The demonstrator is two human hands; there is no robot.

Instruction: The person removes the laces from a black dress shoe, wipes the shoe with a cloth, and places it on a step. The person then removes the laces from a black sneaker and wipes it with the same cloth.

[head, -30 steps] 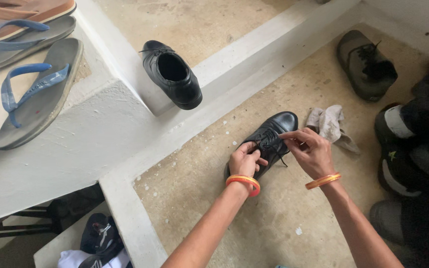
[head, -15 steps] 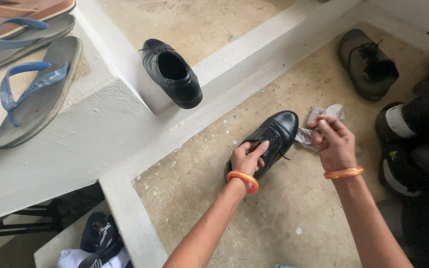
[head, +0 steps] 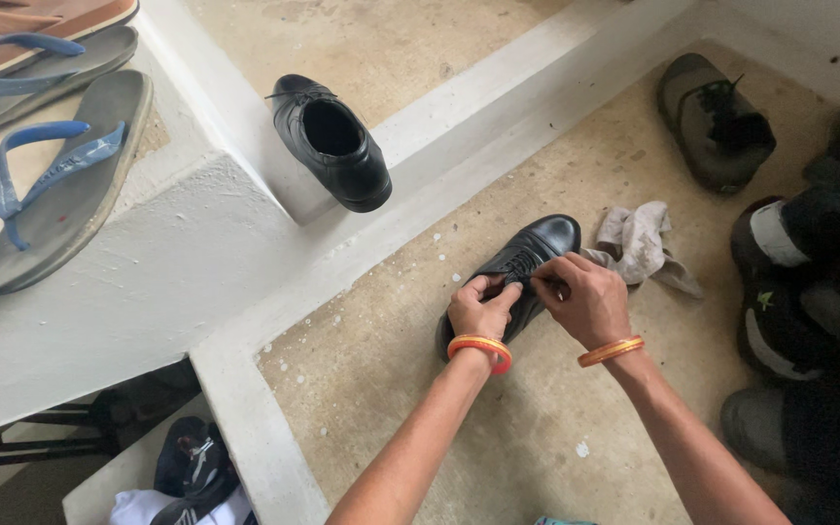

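Note:
A black lace-up dress shoe (head: 537, 245) lies on the sandy concrete floor, toe pointing up and to the right. My left hand (head: 479, 307) grips its heel end, fingers pinched at the laces. My right hand (head: 585, 299) presses in from the right, fingers closed on the laces over the tongue. Both wrists carry orange bangles. A crumpled grey-white cloth (head: 642, 243) rests on the floor just right of the toe, untouched.
The matching black shoe (head: 332, 144) leans on a white ledge (head: 274, 243). Blue-strapped flip-flops (head: 55, 190) lie at upper left. A worn olive shoe (head: 717, 122) sits upper right; dark shoes (head: 799, 282) crowd the right edge. More footwear (head: 192, 472) sits below the ledge.
My right hand went out to the cloth by the toe, let it go, and came back onto the laces. My left hand stayed at the heel end.

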